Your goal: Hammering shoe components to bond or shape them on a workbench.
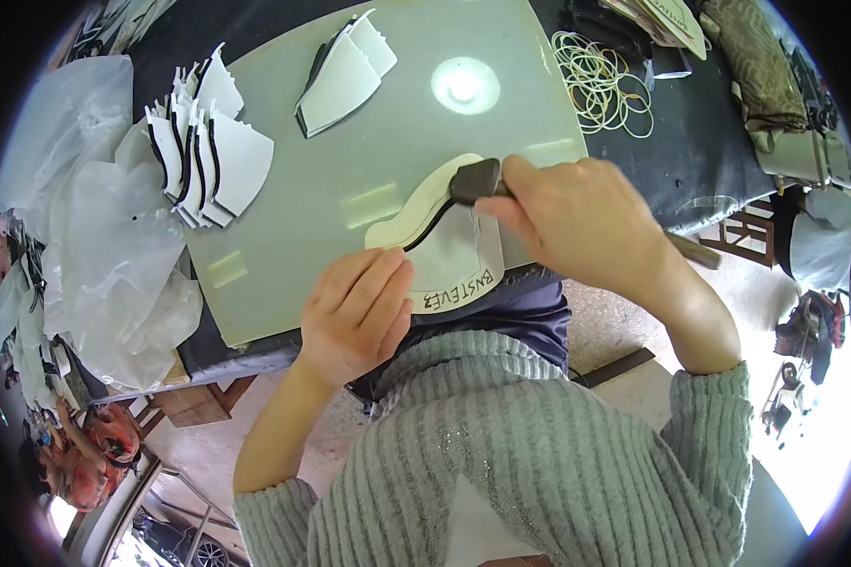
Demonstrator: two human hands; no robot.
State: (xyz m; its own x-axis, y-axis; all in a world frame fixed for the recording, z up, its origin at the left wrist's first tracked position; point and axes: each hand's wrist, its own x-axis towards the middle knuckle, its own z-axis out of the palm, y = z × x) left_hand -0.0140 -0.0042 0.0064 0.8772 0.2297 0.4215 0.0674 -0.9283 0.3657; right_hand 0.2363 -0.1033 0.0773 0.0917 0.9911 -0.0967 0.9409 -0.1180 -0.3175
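Note:
My right hand (586, 213) is closed round a hammer, its dark blocky head (476, 182) resting at the far end of a curved black strip. The hammer's wooden handle (695, 250) comes out behind my wrist. The black strip (428, 230) runs along the edge of a white panel (444, 255), which lies on a cream template (399, 227) with handwriting along its near edge. My left hand (355, 307) presses its bunched fingertips on the near left end of the strip, its thumb lower down by the panel's side. What lies under those fingers is hidden.
A pale greenish board (284, 208) covers the table under the work. Several black-edged white panels (208, 151) are stacked at the left, with more panels (345, 80) at the back. Clear plastic bags (113, 236) lie far left; rubber bands (600, 85) lie back right.

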